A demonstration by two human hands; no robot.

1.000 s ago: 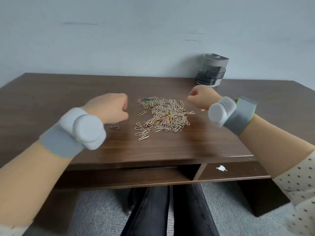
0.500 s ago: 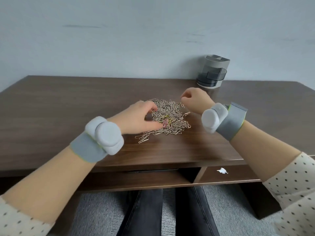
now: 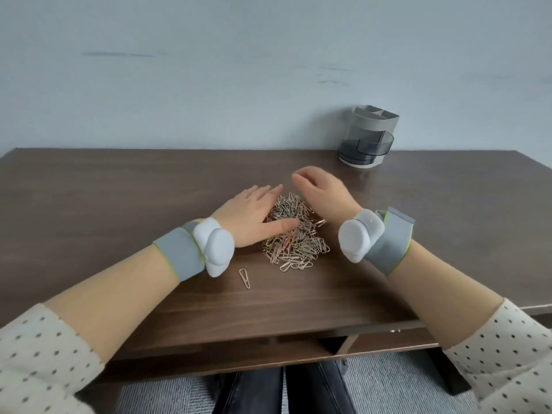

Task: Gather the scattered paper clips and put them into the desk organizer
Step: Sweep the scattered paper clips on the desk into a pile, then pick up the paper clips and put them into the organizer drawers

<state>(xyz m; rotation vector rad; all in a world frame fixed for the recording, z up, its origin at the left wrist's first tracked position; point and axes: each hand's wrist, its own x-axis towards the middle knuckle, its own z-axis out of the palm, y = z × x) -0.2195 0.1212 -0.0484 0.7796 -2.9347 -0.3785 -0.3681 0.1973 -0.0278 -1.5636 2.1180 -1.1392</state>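
At frame centre, left hand (image 3: pixel 254 216) and right hand (image 3: pixel 322 195), fists a second ago, now flank the paper clips (image 3: pixel 295 237), each grip apart; gathering seems begun.

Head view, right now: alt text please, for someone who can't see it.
The open left hand and right hand flank a pile of paper clips on a dark wooden desk. One stray clip lies apart, nearer the person; the grey desk organizer stands back right.
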